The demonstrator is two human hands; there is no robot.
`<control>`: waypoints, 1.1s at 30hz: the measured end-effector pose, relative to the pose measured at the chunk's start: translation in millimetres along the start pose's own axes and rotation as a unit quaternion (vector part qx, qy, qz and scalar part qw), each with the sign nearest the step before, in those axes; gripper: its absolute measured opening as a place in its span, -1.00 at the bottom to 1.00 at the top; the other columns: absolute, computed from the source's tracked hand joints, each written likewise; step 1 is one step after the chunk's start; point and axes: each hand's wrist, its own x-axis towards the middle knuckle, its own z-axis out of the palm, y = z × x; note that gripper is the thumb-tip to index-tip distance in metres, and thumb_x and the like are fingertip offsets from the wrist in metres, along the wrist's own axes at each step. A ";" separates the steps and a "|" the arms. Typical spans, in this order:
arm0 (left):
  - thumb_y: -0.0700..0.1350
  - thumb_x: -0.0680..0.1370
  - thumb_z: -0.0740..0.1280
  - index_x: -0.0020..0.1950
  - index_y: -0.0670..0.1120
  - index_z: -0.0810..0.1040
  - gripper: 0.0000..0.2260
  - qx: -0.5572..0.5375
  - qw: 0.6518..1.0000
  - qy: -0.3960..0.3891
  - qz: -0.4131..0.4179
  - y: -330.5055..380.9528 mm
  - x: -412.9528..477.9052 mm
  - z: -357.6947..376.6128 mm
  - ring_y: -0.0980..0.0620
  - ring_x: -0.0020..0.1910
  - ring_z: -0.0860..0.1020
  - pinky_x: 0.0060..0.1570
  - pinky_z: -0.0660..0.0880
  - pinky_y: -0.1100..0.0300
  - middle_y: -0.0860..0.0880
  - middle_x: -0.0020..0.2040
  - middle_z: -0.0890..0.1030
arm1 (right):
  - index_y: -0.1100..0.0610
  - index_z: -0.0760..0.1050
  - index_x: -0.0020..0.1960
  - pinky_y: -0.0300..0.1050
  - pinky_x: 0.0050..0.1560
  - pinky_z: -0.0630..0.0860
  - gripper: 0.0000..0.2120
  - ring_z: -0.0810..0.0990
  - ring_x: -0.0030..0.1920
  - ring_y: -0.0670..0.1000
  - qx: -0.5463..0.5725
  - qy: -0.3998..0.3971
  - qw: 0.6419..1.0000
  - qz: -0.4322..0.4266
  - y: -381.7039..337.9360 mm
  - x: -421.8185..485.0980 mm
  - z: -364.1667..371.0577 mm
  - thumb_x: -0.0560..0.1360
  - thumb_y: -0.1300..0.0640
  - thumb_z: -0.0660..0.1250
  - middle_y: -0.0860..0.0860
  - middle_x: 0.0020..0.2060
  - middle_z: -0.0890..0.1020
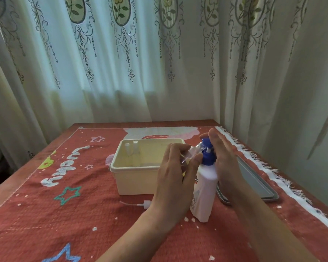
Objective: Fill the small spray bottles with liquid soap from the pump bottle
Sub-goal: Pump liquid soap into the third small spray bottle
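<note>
A white pump bottle with a blue pump head stands on the red cloth. My right hand rests over the pump head, palm on top. My left hand holds a small clear spray bottle tilted, its open neck at the pump's spout. A white spray cap with a thin tube lies on the cloth in front of the cream tub. Two more small spray bottles stand in the tub's far left corner.
A grey tray or lid lies right of the pump bottle, close to the cloth's fringed edge. Patterned curtains hang behind the table. The red cloth covers most of the tabletop.
</note>
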 end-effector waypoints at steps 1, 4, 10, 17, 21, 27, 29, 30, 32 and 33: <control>-0.07 0.61 0.31 0.14 -0.11 0.47 -0.83 0.000 1.000 0.000 0.000 0.1 0.1 -0.1 0.34 -0.04 0.49 -0.11 0.42 0.52 0.01 0.01 0.54 | -0.09 0.46 -0.01 -0.15 -0.10 0.52 -0.80 0.58 -0.09 -0.03 0.002 0.000 1.000 0.000 0.8 0.7 -0.2 0.59 -0.16 0.13 -0.06 -0.06 0.56; -0.07 0.62 0.31 0.14 -0.12 0.47 -0.83 0.004 1.000 0.000 -0.002 -2.3 -1.4 1.8 0.34 -0.06 0.49 -0.13 0.41 0.53 0.00 0.00 0.53 | -0.09 0.45 -0.03 -0.18 -0.14 0.49 -0.88 0.58 -0.10 -0.05 0.006 0.010 1.000 -0.003 1.7 2.3 -1.9 0.64 0.03 0.16 -0.03 -0.06 0.56; -0.07 0.62 0.32 0.14 -0.12 0.48 -0.83 0.002 1.000 0.001 -0.001 -1.7 -1.0 1.1 0.34 -0.05 0.50 -0.12 0.41 0.52 0.00 0.00 0.53 | -0.04 0.47 -0.04 -0.26 -0.18 0.51 -0.87 0.59 -0.19 -0.11 0.016 0.004 1.000 -0.011 0.3 1.7 -1.7 0.64 0.03 0.18 -0.02 -0.09 0.58; -0.07 0.62 0.32 0.14 -0.11 0.48 -0.84 0.003 1.000 0.002 -0.002 -2.6 -1.3 1.5 0.29 -0.08 0.49 -0.13 0.40 0.51 0.02 -0.01 0.53 | -0.03 0.48 -0.04 -0.16 -0.11 0.52 -0.89 0.58 -0.14 -0.04 0.026 -0.003 1.000 0.001 2.0 3.4 -2.6 0.62 0.09 0.20 0.02 -0.09 0.57; -0.06 0.62 0.31 0.14 -0.11 0.48 -0.84 0.004 1.000 0.000 -0.003 -2.4 -1.4 1.5 0.28 -0.07 0.48 -0.13 0.39 0.52 0.01 0.00 0.53 | -0.02 0.46 -0.02 -0.16 -0.11 0.49 -0.90 0.57 -0.12 -0.02 0.016 -0.007 1.000 -0.015 2.7 2.8 -3.2 0.63 0.08 0.19 0.02 -0.08 0.56; -0.08 0.62 0.31 0.14 -0.12 0.48 -0.84 0.003 1.000 0.002 0.000 0.2 -0.5 0.4 0.36 -0.05 0.48 -0.11 0.39 0.55 0.00 0.01 0.54 | -0.07 0.46 -0.01 -0.19 -0.14 0.54 -0.88 0.59 -0.14 -0.03 0.030 -0.008 1.000 -0.007 1.1 0.3 -1.8 0.63 -0.02 0.17 -0.02 -0.08 0.58; -0.08 0.62 0.31 0.15 -0.12 0.48 -0.84 0.004 1.000 0.003 -0.007 -1.1 -1.7 2.1 0.35 -0.06 0.48 -0.12 0.38 0.55 -0.01 0.02 0.53 | -0.05 0.47 -0.03 -0.19 -0.13 0.52 -0.89 0.59 -0.13 -0.05 0.017 -0.003 1.000 -0.015 1.2 2.0 -2.4 0.63 0.06 0.18 -0.01 -0.07 0.57; -0.08 0.63 0.31 0.15 -0.12 0.48 -0.84 0.005 1.000 0.003 -0.009 -1.9 -2.2 2.8 0.34 -0.06 0.48 -0.12 0.38 0.55 -0.01 0.02 0.53 | -0.04 0.47 -0.03 -0.19 -0.13 0.50 -0.89 0.58 -0.13 -0.06 0.012 0.000 1.000 -0.019 1.9 3.0 -2.9 0.63 0.09 0.19 -0.01 -0.07 0.57; -0.08 0.63 0.31 0.15 -0.12 0.48 -0.84 0.004 1.000 0.002 -0.012 -2.3 -2.5 3.1 0.33 -0.05 0.47 -0.11 0.39 0.54 -0.01 0.02 0.53 | -0.04 0.47 -0.02 -0.17 -0.10 0.49 -0.90 0.58 -0.11 -0.04 0.007 0.002 1.000 -0.022 3.5 4.6 -3.6 0.63 0.09 0.19 0.00 -0.06 0.57; -0.08 0.63 0.32 0.15 -0.13 0.48 -0.84 0.002 1.000 0.001 -0.011 -1.7 -2.2 2.5 0.33 -0.04 0.47 -0.10 0.39 0.54 -0.01 0.03 0.53 | -0.05 0.46 -0.01 -0.15 -0.08 0.50 -0.91 0.58 -0.08 -0.02 0.007 0.000 1.000 -0.020 4.2 4.9 -3.4 0.63 0.06 0.19 0.00 -0.05 0.57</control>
